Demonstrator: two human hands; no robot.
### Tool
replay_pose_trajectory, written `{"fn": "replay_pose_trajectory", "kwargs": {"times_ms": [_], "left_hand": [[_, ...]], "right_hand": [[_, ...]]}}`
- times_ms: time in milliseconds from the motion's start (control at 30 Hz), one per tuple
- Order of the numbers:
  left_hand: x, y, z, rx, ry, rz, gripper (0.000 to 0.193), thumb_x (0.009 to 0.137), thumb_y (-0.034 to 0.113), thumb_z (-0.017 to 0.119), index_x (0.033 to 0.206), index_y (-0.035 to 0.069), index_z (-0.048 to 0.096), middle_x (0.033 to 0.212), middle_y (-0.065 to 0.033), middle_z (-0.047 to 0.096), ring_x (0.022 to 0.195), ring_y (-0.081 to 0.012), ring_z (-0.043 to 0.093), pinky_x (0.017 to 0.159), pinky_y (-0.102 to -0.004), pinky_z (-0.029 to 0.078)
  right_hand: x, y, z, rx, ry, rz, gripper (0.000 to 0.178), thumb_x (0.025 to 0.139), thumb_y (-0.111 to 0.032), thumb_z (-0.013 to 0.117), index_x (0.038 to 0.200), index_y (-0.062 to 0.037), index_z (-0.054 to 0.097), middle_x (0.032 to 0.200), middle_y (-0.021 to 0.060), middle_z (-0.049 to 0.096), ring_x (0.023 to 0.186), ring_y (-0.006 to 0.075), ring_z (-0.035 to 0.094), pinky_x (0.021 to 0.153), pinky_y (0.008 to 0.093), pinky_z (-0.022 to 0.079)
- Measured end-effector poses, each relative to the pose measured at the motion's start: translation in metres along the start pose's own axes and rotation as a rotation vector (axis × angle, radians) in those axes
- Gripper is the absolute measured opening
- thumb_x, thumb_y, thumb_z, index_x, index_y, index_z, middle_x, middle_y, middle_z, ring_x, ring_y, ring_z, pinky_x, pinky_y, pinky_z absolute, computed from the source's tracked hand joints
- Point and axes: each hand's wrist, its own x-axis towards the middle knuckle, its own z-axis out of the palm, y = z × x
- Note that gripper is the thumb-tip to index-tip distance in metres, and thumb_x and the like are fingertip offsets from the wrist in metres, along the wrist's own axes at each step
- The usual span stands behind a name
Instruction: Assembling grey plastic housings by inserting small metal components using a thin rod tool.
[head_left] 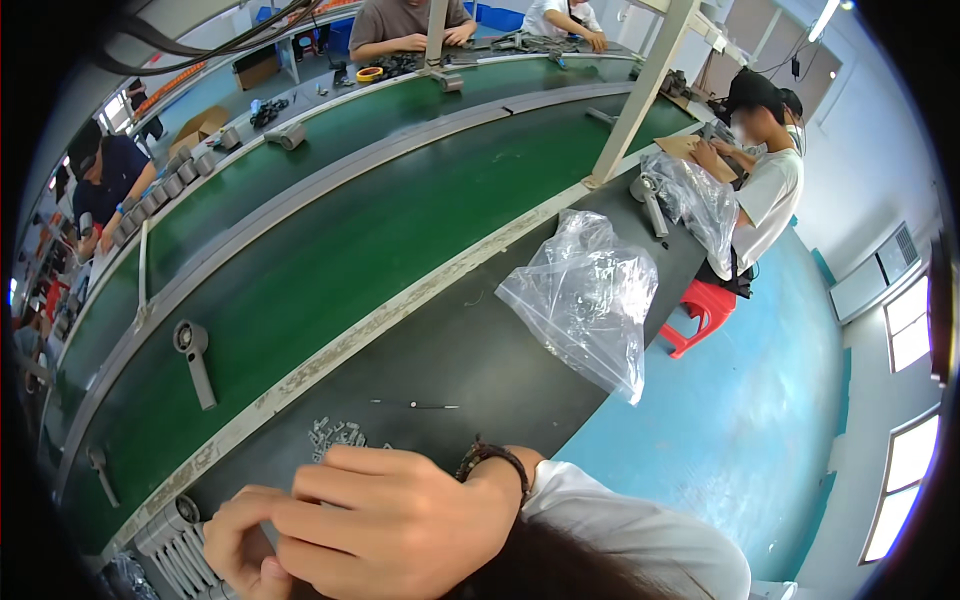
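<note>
My right hand [395,515], a dark braided bracelet on its wrist, reaches leftward across the near edge of the bench with its fingers bent. Against its fingertips is a part of my left hand [228,535], curled and mostly covered. Between them shows a bit of something greyish that I cannot make out. Just beyond my right hand lies a scatter of small grey parts [338,436] on the dark bench [470,360]. A thin, dark pointed tool [415,404] rests behind them. Left of my hands stand several grey handheld fan bodies [170,540], side by side.
A clear plastic bag [590,285] lies on the bench to the right. Past the bench edge runs a green conveyor belt [330,260] carrying a grey handheld fan [195,362]. A co-worker [765,180] sits far right near a red stool [702,312]. A slanted post [640,95] rises beside the belt.
</note>
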Motion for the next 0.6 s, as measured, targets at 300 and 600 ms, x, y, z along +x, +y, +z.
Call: {"fn": "replay_pose_trajectory", "kwargs": {"times_ms": [300,600], "left_hand": [[0.027,0.01,0.01,0.615,0.017,-0.185,0.026,0.079,0.004,0.06,0.103,-0.005,0.058,0.091,-0.0122,0.063,0.089,-0.0204,0.058,0.083,-0.0305,0.043],[0.047,-0.013,0.029,0.721,-0.129,-0.005,0.021,0.068,-0.004,0.063,0.089,-0.002,0.061,0.077,-0.0159,0.059,0.069,-0.0322,0.055,0.061,-0.036,0.043]], "right_hand": [[-0.002,0.016,0.004,-0.407,-0.388,0.153,0.013,0.064,-0.013,0.057,0.072,-0.0025,0.056,0.072,0.005,0.045,0.069,0.0158,0.046,0.062,0.0258,0.035],[-0.008,0.036,0.003,-0.62,-0.787,0.167,0.013,0.068,-0.014,0.061,0.072,-0.0024,0.057,0.071,0.0049,0.046,0.072,0.0164,0.045,0.064,0.0255,0.033]]}}
